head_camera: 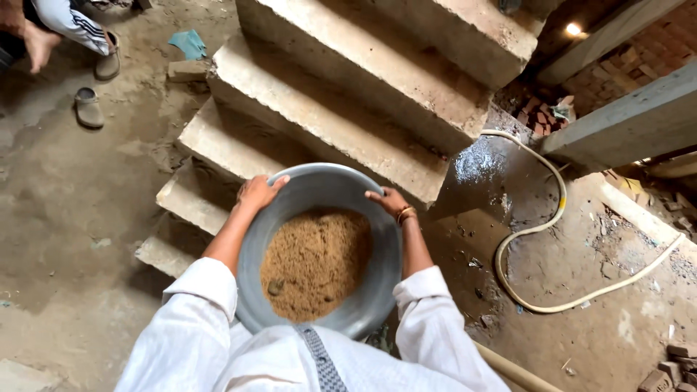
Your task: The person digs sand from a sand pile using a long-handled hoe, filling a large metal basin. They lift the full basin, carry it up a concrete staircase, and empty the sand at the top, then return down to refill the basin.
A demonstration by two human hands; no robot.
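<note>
I hold a round grey metal pan (319, 181) in front of my chest, with brown sand (316, 263) heaped in its middle. My left hand (258, 193) grips the far left of the rim. My right hand (388, 200) grips the far right of the rim, a gold bangle on its wrist. White sleeves cover both my forearms. A rough concrete stair (327, 116) rises right beyond the pan.
A pale hose (541, 225) snakes over the wet ground at the right. Loose bricks (671, 370) lie at the bottom right. A concrete beam (632, 120) crosses the upper right. Another person's foot in a grey shoe (109, 62) and a loose shoe (88, 107) are at the upper left.
</note>
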